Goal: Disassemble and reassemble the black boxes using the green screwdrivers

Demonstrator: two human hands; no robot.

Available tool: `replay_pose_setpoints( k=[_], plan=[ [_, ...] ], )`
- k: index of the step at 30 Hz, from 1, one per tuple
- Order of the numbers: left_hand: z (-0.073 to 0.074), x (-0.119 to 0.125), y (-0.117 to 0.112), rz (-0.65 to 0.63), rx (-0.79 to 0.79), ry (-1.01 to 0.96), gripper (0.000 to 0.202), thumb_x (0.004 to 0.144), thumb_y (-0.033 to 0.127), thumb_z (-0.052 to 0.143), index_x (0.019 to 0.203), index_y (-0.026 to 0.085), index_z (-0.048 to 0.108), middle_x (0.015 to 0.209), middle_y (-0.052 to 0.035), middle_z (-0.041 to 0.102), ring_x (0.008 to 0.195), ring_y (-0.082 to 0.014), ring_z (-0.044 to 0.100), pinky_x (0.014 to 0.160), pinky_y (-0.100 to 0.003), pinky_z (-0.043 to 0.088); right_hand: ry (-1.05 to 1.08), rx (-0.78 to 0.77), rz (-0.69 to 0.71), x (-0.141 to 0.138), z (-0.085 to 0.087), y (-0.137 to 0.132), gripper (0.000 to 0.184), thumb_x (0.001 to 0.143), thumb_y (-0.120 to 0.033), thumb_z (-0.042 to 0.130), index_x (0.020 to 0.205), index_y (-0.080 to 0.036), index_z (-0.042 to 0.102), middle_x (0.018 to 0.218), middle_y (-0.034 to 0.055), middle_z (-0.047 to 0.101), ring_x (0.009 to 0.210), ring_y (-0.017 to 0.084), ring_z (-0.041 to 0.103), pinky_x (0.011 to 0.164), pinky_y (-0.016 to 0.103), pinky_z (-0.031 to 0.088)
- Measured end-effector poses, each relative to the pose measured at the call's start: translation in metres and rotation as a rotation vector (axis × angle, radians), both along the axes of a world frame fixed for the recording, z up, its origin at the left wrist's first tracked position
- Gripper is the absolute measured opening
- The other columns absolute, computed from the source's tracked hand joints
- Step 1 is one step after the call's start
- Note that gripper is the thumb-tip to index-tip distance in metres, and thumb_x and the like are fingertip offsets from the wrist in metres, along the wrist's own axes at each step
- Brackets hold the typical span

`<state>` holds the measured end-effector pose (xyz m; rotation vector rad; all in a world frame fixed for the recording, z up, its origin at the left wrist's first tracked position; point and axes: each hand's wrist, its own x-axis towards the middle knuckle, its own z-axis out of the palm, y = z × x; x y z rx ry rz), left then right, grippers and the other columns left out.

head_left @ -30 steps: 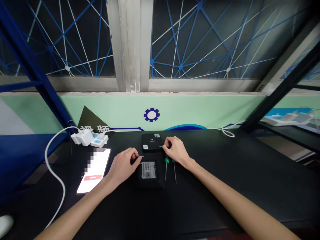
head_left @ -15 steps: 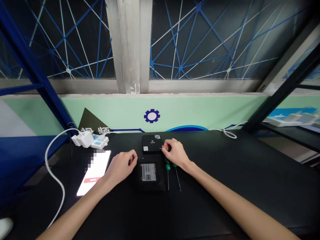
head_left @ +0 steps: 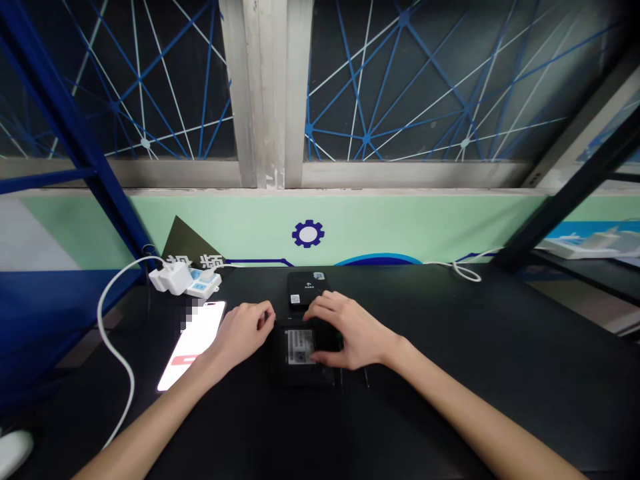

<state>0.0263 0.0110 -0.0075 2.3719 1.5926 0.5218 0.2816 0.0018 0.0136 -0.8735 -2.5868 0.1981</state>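
My right hand [head_left: 353,330] reaches over the right part of a flat black device casing [head_left: 305,377] with a white printed label [head_left: 300,347]. Its thumb and fingers are spread apart, the thumb by the label's lower corner; whether they touch the casing I cannot tell. Under this hand lie two screwdrivers, mostly hidden; a thin shaft [head_left: 367,379] shows below the wrist. My left hand [head_left: 250,325] rests with curled fingers at the casing's left side, nothing visible in it. Behind the casing lies a flat black box [head_left: 303,287] with small stickers.
A phone with a bright screen [head_left: 200,340] lies beside my left forearm. Farther back stands a white power strip [head_left: 204,285] with an adapter [head_left: 173,278], its white cable [head_left: 113,340] curving along the left. Another white cable [head_left: 465,272] lies by the wall at the right.
My right hand has moved left and toward me, from beside the black box to over the labelled casing, and its fingers have spread. My left hand has stayed nearly still.
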Motion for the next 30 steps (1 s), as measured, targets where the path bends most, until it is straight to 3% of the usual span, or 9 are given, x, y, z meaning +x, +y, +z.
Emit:
replay_pose_setpoints(
  k=[4,7,15,22,26,30],
  plan=[
    [-0.001,-0.002,0.002,0.021,0.003,0.019,0.021,0.093,0.027,0.047,0.076,0.024,0.059,0.058,0.0047,0.059,0.054,-0.0155,0.055,0.052,-0.025,0.028,-0.075,-0.055,0.033,-0.007,0.005,-0.010,0.082,0.063,-0.070,0.077,0.125,-0.020,0.062,0.113,0.0112,0.064,0.096,0.029,0.058,0.091,0.042,0.042],
    [-0.002,-0.002,0.003,0.032,0.007,0.020,0.020,0.092,0.027,0.047,0.077,0.025,0.060,0.058,0.0044,0.059,0.054,-0.0157,0.055,0.052,-0.026,0.028,-0.106,-0.069,0.012,-0.008,0.006,-0.014,0.089,0.061,-0.068,0.079,0.133,-0.020,0.058,0.119,0.0124,0.063,0.102,0.031,0.057,0.096,0.044,0.041],
    [0.000,-0.001,0.001,0.044,0.021,0.016,0.021,0.092,0.026,0.047,0.075,0.024,0.060,0.058,0.0037,0.060,0.053,-0.0153,0.054,0.052,-0.026,0.028,-0.094,-0.066,0.006,-0.010,0.002,-0.012,0.077,0.059,-0.056,0.083,0.124,-0.021,0.062,0.114,0.0113,0.063,0.099,0.030,0.057,0.096,0.045,0.041],
    [0.001,-0.002,0.002,0.127,0.054,0.020,0.023,0.093,0.030,0.047,0.073,0.025,0.059,0.059,0.0032,0.060,0.054,-0.0166,0.055,0.051,-0.026,0.025,-0.019,-0.007,-0.033,-0.008,0.003,-0.010,0.063,0.051,-0.048,0.084,0.104,-0.021,0.060,0.106,0.0096,0.064,0.090,0.027,0.055,0.085,0.041,0.042],
    [-0.001,-0.003,0.002,0.118,0.038,0.020,0.023,0.093,0.030,0.047,0.074,0.024,0.061,0.058,0.0031,0.061,0.054,-0.0168,0.055,0.050,-0.026,0.026,0.024,0.098,-0.169,-0.001,0.000,0.001,0.056,0.056,-0.052,0.080,0.097,-0.022,0.056,0.108,0.0110,0.064,0.089,0.028,0.054,0.082,0.041,0.038],
    [-0.001,0.000,0.000,0.078,-0.014,0.013,0.025,0.091,0.032,0.051,0.070,0.024,0.062,0.056,0.0035,0.060,0.051,-0.0161,0.056,0.051,-0.026,0.029,0.034,0.152,-0.382,0.005,-0.012,0.016,0.050,0.059,-0.053,0.077,0.089,-0.022,0.052,0.090,0.0069,0.064,0.082,0.026,0.053,0.078,0.039,0.037]
  ],
)
